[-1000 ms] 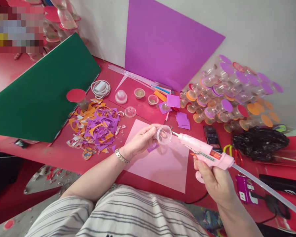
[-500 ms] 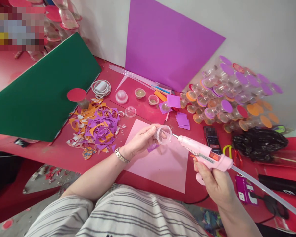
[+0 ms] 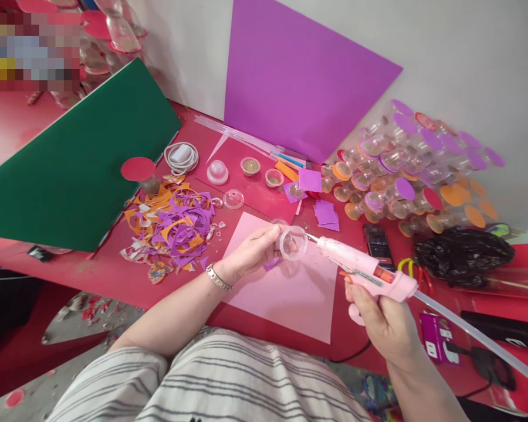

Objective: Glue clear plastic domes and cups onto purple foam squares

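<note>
My left hand (image 3: 253, 251) holds a small clear plastic cup (image 3: 293, 242) on its side above a pale pink sheet (image 3: 286, 293). My right hand (image 3: 381, 319) grips a pink glue gun (image 3: 365, 272) by the handle, a clear glue stick (image 3: 479, 340) sticking out behind. The gun's metal tip touches the cup's rim on its right side. A small purple scrap (image 3: 271, 264) lies on the sheet just below my left hand.
Orange and purple cuttings (image 3: 171, 225) lie heaped to the left by a green board (image 3: 74, 164). A purple sheet (image 3: 299, 76) leans on the wall. Several capped clear cups (image 3: 413, 176) pile at the right, beside a black bag (image 3: 464, 252), scissors (image 3: 416, 272) and a power strip (image 3: 440, 346).
My left hand has turned the cup slightly, so its opening faces more toward me, while the gun's tip stays at its rim. Both hands remain nearly in place.
</note>
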Demonstrator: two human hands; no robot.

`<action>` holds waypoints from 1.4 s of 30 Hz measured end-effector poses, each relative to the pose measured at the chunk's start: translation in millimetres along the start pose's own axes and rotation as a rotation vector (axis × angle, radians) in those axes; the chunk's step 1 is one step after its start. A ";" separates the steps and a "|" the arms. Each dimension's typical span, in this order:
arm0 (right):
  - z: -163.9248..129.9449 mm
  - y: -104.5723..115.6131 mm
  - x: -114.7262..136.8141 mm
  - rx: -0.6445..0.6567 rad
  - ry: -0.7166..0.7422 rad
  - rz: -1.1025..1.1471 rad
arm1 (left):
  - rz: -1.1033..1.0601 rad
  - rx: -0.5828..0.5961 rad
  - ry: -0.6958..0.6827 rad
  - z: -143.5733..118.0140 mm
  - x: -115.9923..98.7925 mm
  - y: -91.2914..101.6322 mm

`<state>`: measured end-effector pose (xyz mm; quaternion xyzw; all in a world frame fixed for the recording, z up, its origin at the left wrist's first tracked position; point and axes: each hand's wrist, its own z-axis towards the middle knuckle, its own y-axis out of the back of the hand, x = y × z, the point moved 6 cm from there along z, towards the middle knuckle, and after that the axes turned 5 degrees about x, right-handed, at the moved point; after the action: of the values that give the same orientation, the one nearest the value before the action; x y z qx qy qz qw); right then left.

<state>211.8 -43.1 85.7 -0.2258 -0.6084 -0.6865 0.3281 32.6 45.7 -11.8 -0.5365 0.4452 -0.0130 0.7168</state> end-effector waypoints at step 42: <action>9.1 -4.3 39.7 -0.065 0.311 -0.252 | 0.088 -0.014 0.035 -2.6 5.0 0.5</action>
<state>180.7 -41.0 112.3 -0.0497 -0.5514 -0.7678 0.3223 33.7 41.4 -15.4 -0.5211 0.4812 0.0124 0.7048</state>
